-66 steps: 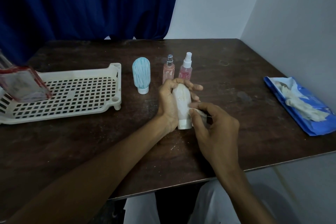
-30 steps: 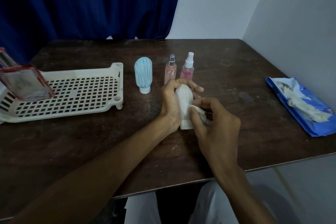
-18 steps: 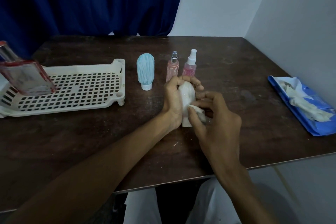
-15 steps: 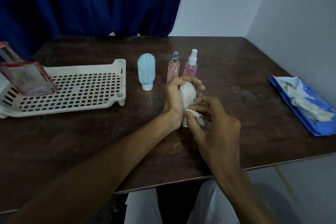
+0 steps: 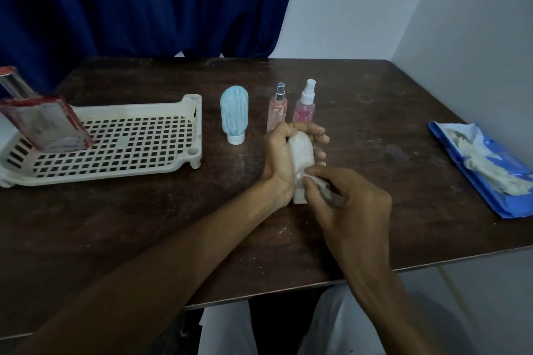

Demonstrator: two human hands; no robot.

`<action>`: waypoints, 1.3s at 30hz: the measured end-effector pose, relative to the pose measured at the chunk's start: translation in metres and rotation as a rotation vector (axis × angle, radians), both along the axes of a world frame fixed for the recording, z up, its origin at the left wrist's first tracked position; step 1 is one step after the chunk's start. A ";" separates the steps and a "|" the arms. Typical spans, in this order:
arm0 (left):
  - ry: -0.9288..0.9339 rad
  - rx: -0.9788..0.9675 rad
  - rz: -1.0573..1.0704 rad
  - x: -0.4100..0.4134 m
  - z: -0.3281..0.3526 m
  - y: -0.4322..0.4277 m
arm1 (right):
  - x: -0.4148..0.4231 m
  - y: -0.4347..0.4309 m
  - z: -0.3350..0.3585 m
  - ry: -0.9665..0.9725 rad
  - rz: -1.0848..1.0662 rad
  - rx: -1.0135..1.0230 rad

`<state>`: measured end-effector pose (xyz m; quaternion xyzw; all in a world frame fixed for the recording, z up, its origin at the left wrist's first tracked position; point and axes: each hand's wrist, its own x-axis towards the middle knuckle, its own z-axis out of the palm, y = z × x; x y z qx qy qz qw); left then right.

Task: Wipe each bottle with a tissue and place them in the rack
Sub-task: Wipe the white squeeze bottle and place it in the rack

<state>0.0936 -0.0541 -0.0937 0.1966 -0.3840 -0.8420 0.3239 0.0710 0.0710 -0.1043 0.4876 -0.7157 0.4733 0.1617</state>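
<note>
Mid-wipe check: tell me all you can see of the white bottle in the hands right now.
The white bottle is a small, opaque tube with a rounded top, plastic by its look, and a narrower cap at its lower end. It stands roughly upright, cap down, on or just above the table. The left hand wraps round its upper body from the left; the right hand presses a pinched tissue against its lower right side. No label is readable.

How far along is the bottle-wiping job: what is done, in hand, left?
Done: one red-edged bottle stands in the rack. In hand: the left hand grips a white bottle, the right hand presses a tissue to it. Left: the blue bottle and two pink spray bottles on the table.
</note>
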 end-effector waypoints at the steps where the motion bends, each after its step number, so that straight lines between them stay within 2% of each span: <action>1: -0.002 -0.016 -0.004 0.000 0.000 0.000 | 0.000 0.001 -0.001 -0.007 -0.007 -0.006; 7: 0.006 -0.081 -0.088 0.005 -0.003 0.001 | 0.007 0.001 -0.010 -0.043 -0.051 -0.065; 14: -0.018 -0.064 -0.171 0.002 -0.004 0.005 | 0.004 0.001 -0.009 -0.051 -0.078 -0.072; 22: 0.003 -0.020 -0.035 0.001 -0.004 0.007 | 0.003 -0.003 -0.005 -0.009 -0.021 -0.016; 28: 0.017 -0.021 -0.034 0.001 -0.001 0.009 | -0.009 -0.008 0.005 -0.079 -0.056 -0.034; 33: 0.016 -0.008 -0.021 0.001 -0.001 0.006 | -0.001 -0.005 0.002 -0.022 0.025 -0.011; 39: 0.029 -0.052 0.002 0.002 0.000 0.008 | -0.009 -0.008 0.007 -0.081 -0.040 -0.027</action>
